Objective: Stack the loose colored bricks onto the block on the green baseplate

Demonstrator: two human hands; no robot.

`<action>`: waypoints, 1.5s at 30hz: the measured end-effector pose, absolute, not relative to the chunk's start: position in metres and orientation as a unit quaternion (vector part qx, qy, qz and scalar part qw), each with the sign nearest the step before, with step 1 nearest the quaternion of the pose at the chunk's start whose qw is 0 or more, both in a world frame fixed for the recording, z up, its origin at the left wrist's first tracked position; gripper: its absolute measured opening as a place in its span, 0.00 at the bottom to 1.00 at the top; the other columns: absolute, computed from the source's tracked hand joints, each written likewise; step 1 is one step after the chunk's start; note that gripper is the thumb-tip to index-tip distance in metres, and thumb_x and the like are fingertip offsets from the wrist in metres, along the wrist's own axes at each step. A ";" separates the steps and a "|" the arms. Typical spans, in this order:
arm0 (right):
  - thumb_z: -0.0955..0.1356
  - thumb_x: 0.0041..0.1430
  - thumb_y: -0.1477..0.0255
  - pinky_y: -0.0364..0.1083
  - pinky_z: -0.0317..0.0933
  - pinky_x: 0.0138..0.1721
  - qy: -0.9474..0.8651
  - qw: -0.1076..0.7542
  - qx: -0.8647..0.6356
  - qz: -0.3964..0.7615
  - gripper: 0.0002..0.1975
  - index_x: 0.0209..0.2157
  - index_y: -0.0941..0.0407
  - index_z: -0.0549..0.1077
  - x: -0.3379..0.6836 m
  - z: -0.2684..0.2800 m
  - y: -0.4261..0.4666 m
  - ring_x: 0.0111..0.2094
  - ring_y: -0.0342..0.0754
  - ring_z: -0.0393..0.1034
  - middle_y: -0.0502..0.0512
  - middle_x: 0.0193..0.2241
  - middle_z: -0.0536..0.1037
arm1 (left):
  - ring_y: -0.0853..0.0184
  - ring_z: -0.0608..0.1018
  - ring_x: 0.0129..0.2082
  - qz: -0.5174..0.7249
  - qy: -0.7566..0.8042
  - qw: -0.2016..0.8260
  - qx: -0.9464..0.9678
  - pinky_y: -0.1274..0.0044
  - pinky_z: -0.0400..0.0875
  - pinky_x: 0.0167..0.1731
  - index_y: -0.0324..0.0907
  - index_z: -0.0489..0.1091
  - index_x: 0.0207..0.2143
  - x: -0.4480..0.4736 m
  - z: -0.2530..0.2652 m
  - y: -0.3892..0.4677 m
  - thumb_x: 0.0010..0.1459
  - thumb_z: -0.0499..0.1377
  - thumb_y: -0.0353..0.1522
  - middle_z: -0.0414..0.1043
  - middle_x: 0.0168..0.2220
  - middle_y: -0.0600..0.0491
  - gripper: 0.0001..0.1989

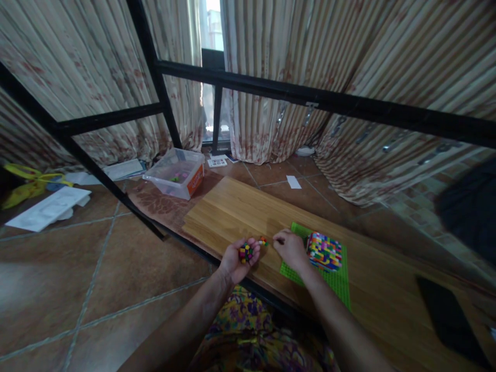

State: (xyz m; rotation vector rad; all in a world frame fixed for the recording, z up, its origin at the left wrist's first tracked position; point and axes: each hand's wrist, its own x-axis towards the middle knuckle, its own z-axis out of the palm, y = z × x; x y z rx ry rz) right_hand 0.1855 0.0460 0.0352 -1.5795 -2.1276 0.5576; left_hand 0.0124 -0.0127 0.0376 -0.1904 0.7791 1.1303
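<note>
My left hand [234,262] is turned palm up and cupped around a small pile of coloured toy bricks [245,253]. A few more loose bricks [263,241] lie on the wooden board just beyond its fingertips. My right hand [290,249] is closed in a pinch over the left edge of a green baseplate [341,292]. Whatever is between those fingers is too small to make out. Just right of this hand, a multicoloured block built of bricks [325,251] stands on the baseplate.
The wooden board [228,201] lies across a low table with a brown patterned cover [155,194]. At its far left stands a clear plastic box [172,178] with a few pieces inside. A dark flat object [451,315] lies at right. Black metal bars [271,85] cross in front of curtains.
</note>
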 end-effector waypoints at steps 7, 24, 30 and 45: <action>0.66 0.55 0.69 0.43 0.65 0.40 -0.762 0.310 -0.439 0.361 0.08 0.35 0.53 0.77 0.157 0.071 0.018 0.37 0.45 0.72 0.52 0.37 0.78 | 0.67 0.78 0.28 0.536 0.326 0.773 -0.095 0.75 0.76 0.31 0.32 0.70 0.33 0.022 0.039 -0.009 0.60 0.51 0.29 0.74 0.29 0.45 0.10; 0.63 0.61 0.74 0.41 0.59 0.41 -0.844 0.121 -0.482 0.202 0.09 0.37 0.53 0.76 0.153 0.034 0.039 0.38 0.44 0.69 0.52 0.35 0.72 | 0.75 0.72 0.19 0.534 0.341 0.763 -0.125 0.85 0.69 0.17 0.33 0.69 0.29 -0.003 0.045 -0.015 0.58 0.52 0.28 0.71 0.25 0.48 0.09; 0.61 0.62 0.75 0.40 0.58 0.37 -0.863 0.088 -0.466 0.173 0.11 0.32 0.54 0.75 0.153 0.035 0.045 0.34 0.42 0.69 0.52 0.32 0.71 | 0.75 0.72 0.19 0.528 0.358 0.762 -0.115 0.86 0.68 0.17 0.32 0.70 0.29 -0.001 0.043 -0.016 0.58 0.53 0.28 0.71 0.24 0.49 0.09; 0.68 0.53 0.69 0.45 0.67 0.38 -0.722 0.334 -0.439 0.417 0.10 0.38 0.52 0.78 0.137 0.076 0.003 0.35 0.45 0.73 0.52 0.36 0.78 | 0.69 0.75 0.24 0.568 0.309 0.756 -0.104 0.79 0.73 0.25 0.34 0.70 0.27 0.019 0.043 -0.011 0.58 0.52 0.28 0.72 0.25 0.48 0.10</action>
